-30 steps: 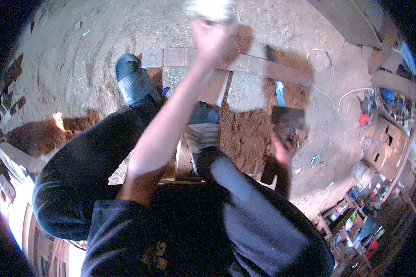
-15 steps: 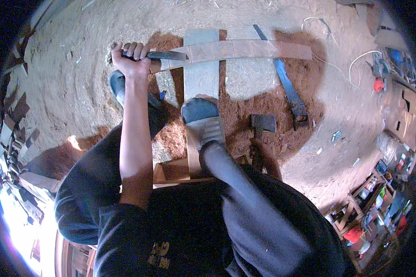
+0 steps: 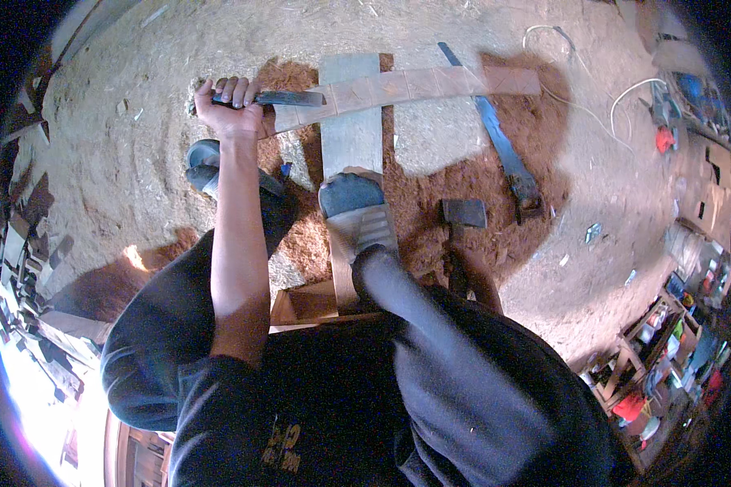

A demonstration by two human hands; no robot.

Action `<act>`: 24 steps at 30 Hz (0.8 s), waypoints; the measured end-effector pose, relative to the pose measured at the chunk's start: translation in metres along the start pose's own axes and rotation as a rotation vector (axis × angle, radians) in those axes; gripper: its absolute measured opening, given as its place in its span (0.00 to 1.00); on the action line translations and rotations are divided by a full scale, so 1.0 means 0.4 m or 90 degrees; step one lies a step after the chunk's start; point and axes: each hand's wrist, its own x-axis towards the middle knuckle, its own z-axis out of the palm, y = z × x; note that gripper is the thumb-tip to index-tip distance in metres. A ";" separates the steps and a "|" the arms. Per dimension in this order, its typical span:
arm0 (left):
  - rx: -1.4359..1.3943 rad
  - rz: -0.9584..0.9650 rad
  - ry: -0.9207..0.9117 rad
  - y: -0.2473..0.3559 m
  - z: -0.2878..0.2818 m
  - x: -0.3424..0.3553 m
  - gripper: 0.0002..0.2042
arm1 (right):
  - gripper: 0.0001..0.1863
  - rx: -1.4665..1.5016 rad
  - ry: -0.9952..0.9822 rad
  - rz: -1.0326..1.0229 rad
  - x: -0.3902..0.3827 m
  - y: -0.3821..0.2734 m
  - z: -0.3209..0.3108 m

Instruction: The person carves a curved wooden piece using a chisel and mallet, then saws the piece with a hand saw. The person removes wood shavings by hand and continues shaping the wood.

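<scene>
My left hand (image 3: pixel 229 107) is closed around a chisel (image 3: pixel 294 98), whose dark flat blade points right over a curved wooden piece (image 3: pixel 430 82). Pencil-like lines cross this pale piece, and its left end passes beneath the hand. It lies across a grey plank (image 3: pixel 351 138). My right hand (image 3: pixel 473 272), dim in shadow beside my knee, is closed on the handle of a hatchet-like tool (image 3: pixel 464 213) with a dark rectangular head. That head is held apart from the wood. My slippered foot (image 3: pixel 353 199) rests on the near part of the plank.
A blue handsaw (image 3: pixel 503 150) lies on reddish sawdust (image 3: pixel 414 191), partly under the curved piece. Pale cable (image 3: pixel 617 114) runs over the ground at right. Shelves of assorted items (image 3: pixel 654 341) stand at lower right. Wood offcuts (image 3: pixel 28 252) are heaped at far left.
The view has shifted slightly. The curved piece's right end sits a little lower and further left in view. Both hands keep their holds, and the hatchet-like tool has barely moved.
</scene>
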 end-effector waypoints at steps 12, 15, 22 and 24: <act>-0.014 -0.002 -0.024 0.014 0.024 0.032 0.13 | 0.14 -0.044 0.020 0.006 0.017 0.012 -0.024; 0.082 -0.014 -0.066 0.021 0.113 0.014 0.16 | 0.14 -0.070 0.048 0.000 -0.007 -0.013 0.016; 0.243 0.034 -0.046 -0.079 0.240 -0.023 0.17 | 0.13 -0.034 0.023 0.008 -0.013 -0.023 0.020; 0.243 0.017 -0.072 -0.095 0.245 -0.029 0.16 | 0.13 -0.041 0.018 0.000 -0.028 -0.035 0.040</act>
